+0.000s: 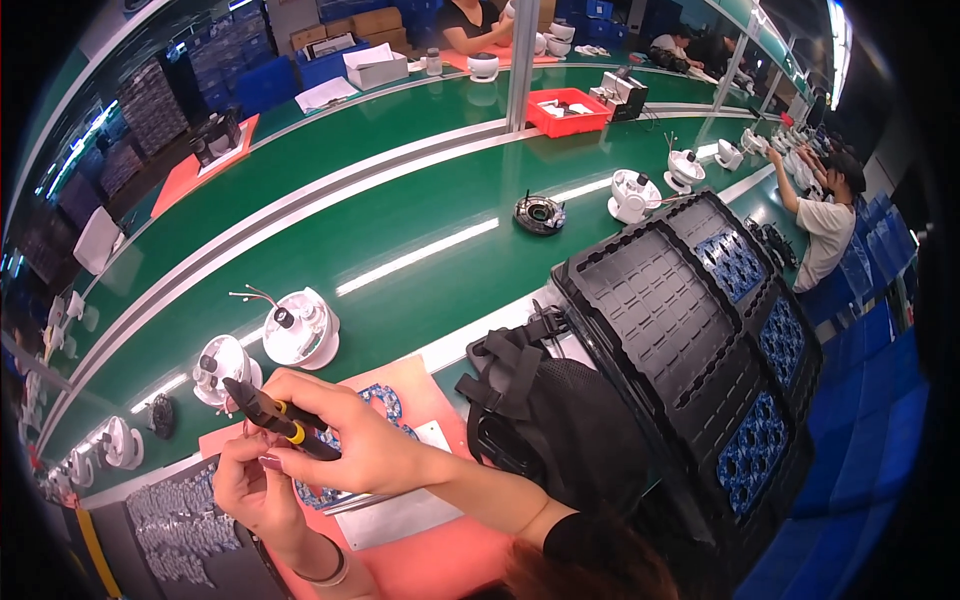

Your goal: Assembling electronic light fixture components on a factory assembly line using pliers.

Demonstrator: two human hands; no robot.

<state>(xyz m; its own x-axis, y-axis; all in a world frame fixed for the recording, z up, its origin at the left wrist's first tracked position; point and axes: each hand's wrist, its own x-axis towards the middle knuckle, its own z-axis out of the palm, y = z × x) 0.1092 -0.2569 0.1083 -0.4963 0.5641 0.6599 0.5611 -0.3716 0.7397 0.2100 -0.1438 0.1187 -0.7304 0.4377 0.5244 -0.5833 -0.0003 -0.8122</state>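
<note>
In my right hand [365,440] is a pair of pliers [255,405] with black and yellow handles, its jaws pointing up and to the left. My left hand [258,490] is closed in a pinch just below the pliers; what the fingertips hold is too small to make out. Beneath my hands lies a pink mat [435,385] with blue ring-shaped circuit boards [385,400] and a silvery flat plate [400,518] on it. Past the pliers, two round white housings [303,330] stand on the green conveyor belt [420,305], one with thin wires sticking up.
To my right are a black bag [575,420] and a large black compartment tray [640,290] with blue boards. At lower left sits a stack of boards [185,535]. A black round part [540,213], more white housings [633,196] and a red bin [568,115] lie farther off. Co-workers [825,215] sit along the line.
</note>
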